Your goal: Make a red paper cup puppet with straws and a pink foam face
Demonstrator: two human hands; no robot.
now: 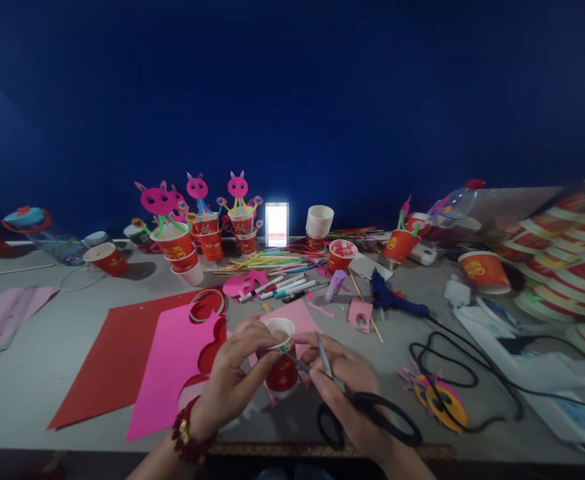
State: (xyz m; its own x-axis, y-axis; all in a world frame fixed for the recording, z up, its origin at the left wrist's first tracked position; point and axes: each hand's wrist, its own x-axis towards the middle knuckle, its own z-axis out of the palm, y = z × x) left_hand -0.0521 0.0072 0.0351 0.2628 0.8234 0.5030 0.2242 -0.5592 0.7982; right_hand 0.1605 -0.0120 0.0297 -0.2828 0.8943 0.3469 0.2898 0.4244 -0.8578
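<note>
A red paper cup [281, 379] with a white rim stands near the front of the table, directly before me. My left hand [242, 368] is closed on its rim, thumb in front and fingers over the far side. A small greenish piece shows at the rim beside the thumb. In my right hand [355, 377] lies a pair of scissors with black handles [390, 415]. Its blades are spread, one pointing toward the cup's upper side and one pointing up. My right fingers reach close to the rim; whether they touch it I cannot tell.
Pink paper [160, 373] and red paper [102, 360] lie left. Markers [285, 287] and a blue glue gun [397, 300] with a looping black cord lie beyond. Pink-headed cup figures [172, 243] stand at back left. Stacked cups [567, 247] and a power strip [537, 380] are right.
</note>
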